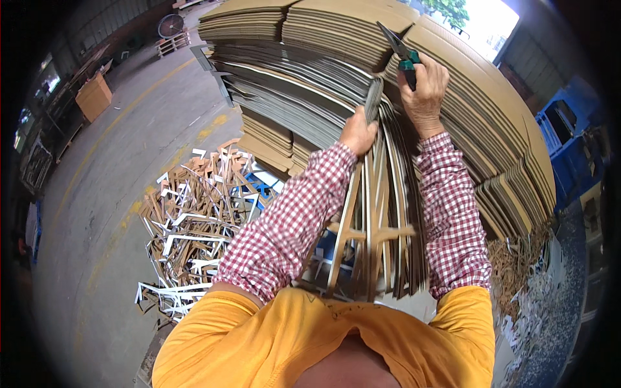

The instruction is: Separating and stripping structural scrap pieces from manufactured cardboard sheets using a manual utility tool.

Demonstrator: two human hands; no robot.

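Observation:
In my right hand (424, 90), closed and raised over the stacks, is a pair of long-nose pliers (406, 59) with green and black handles. Their dark jaws point up and to the left, spread apart. My left hand (359, 132) is closed around the gathered upper end of a bundle of cardboard strips (373, 194). Those thin brown and white strips hang down between my forearms, some blurred by motion. Right beyond my left hand lies a stack of grey-edged cardboard sheets (284, 77). The fingers of my left hand are partly hidden.
Tall stacks of brown cardboard (491, 110) rise at the front and right. A pile of cardboard offcuts (194, 226) covers the floor at left, with more scraps (517, 271) at right. A brown carton (94, 97), a fan (171, 26) and a blue machine (566, 129) stand farther off.

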